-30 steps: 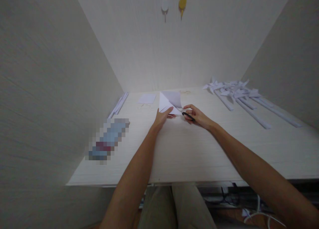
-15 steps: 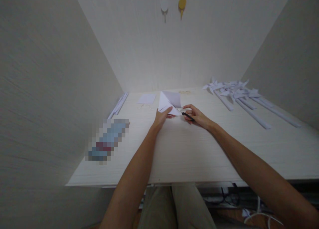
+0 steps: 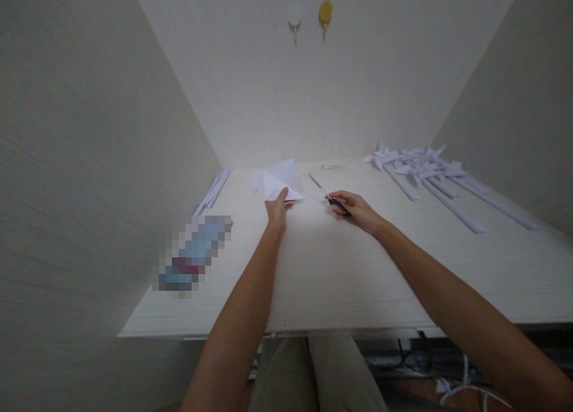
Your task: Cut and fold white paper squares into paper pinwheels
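My left hand [image 3: 276,208] pinches the near corner of a folded white paper [image 3: 283,183] and lifts it off the pale wooden table [image 3: 340,268]. To its right, my right hand [image 3: 354,209] grips black-handled scissors [image 3: 329,197]. Their blades point away from me, up and to the left, clear of the paper. A flat white sheet [image 3: 256,180] lies just behind the lifted paper.
Several finished paper pinwheels on rolled paper sticks [image 3: 425,173] lie at the back right. A bundle of rolled paper sticks [image 3: 213,188] rests along the left wall. A blurred-out object [image 3: 193,255] sits at the left. Two hooks [image 3: 308,15] hang on the back wall.
My left hand has carried the folded paper left and up, away from the scissors. The scissors' blades have come out of the paper; my right hand has stayed nearly in place.
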Motion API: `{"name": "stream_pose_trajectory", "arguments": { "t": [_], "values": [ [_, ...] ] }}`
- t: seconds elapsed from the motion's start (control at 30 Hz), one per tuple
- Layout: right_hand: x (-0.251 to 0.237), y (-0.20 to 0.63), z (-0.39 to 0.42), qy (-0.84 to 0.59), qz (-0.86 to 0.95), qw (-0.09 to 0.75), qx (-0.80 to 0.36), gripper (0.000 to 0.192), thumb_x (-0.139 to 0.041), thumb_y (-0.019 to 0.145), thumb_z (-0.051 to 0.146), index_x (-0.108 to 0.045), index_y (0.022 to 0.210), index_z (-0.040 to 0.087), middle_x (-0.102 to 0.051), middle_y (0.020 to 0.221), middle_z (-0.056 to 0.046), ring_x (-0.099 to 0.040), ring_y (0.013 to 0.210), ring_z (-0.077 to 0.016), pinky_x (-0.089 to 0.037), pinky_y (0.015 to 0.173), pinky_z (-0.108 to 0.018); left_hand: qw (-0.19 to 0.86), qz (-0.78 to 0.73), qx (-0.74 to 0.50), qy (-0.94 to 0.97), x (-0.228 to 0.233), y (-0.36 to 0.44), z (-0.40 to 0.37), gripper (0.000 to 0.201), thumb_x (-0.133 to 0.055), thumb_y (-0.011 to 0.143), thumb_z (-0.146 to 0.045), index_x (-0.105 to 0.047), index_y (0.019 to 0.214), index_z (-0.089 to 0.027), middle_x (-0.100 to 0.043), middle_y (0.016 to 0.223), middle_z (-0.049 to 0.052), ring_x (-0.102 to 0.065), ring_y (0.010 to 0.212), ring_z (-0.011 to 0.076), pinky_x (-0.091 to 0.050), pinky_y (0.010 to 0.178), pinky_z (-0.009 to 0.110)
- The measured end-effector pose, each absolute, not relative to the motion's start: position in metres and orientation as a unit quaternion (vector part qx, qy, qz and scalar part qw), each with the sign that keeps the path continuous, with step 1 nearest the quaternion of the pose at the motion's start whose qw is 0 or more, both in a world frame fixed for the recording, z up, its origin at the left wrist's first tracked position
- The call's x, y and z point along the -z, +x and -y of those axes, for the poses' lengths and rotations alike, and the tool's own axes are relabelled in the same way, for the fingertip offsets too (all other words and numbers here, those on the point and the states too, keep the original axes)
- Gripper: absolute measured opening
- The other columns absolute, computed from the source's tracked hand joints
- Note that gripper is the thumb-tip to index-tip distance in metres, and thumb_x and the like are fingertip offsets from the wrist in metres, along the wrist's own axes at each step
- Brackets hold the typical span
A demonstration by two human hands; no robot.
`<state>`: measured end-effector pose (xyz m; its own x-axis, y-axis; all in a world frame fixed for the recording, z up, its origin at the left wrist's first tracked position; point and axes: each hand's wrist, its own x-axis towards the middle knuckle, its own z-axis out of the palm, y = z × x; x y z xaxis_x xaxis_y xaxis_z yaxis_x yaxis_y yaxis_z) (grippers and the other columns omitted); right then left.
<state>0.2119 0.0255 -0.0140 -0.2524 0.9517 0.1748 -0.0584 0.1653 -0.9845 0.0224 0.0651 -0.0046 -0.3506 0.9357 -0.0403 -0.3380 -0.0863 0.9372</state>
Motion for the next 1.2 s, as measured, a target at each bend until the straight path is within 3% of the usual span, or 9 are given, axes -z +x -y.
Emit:
{"name": "stream_pose_trajectory", "arguments": {
  "t": [0.3, 0.73, 1.2],
  "values": [
    [0.014, 0.206, -0.027, -0.401, 0.454, 0.591, -0.533, 0.052, -0.074, 0.049, 0.024, -0.045, 0.092, 0.022, -0.061, 0.073, 0.002, -0.053, 0.06, -0.0076, -0.041, 0.06, -0.023, 0.475, -0.481, -0.582, 0.452, 0.009, 0.04, -0.053, 0.017, -0.066, 0.062, -0.019, -0.061, 0.077, -0.011, -0.066, 0.079, 0.006, -0.059, 0.056, 0.011, -0.044, 0.042, 0.018],
    [0.016, 0.195, -0.024, -0.447, 0.46, 0.59, -0.492, 0.049, -0.073, 0.048, 0.026, -0.044, 0.088, 0.023, -0.059, 0.059, 0.007, -0.043, 0.043, -0.0049, -0.031, 0.043, -0.018, 0.46, -0.475, -0.561, 0.497, 0.008, 0.049, -0.048, 0.017, -0.066, 0.062, -0.02, -0.064, 0.077, -0.011, -0.067, 0.081, 0.007, -0.06, 0.06, 0.0129, -0.045, 0.042, 0.019],
    [0.015, 0.193, -0.025, -0.441, 0.45, 0.601, -0.492, 0.045, -0.073, 0.047, 0.025, -0.048, 0.085, 0.021, -0.059, 0.056, 0.007, -0.047, 0.044, -0.0063, -0.034, 0.044, -0.019, 0.486, -0.49, -0.52, 0.503, 0.001, 0.054, -0.036, 0.018, -0.07, 0.059, -0.021, -0.065, 0.075, -0.014, -0.067, 0.087, 0.008, -0.061, 0.064, 0.0148, -0.048, 0.053, 0.024]
  ]
}}
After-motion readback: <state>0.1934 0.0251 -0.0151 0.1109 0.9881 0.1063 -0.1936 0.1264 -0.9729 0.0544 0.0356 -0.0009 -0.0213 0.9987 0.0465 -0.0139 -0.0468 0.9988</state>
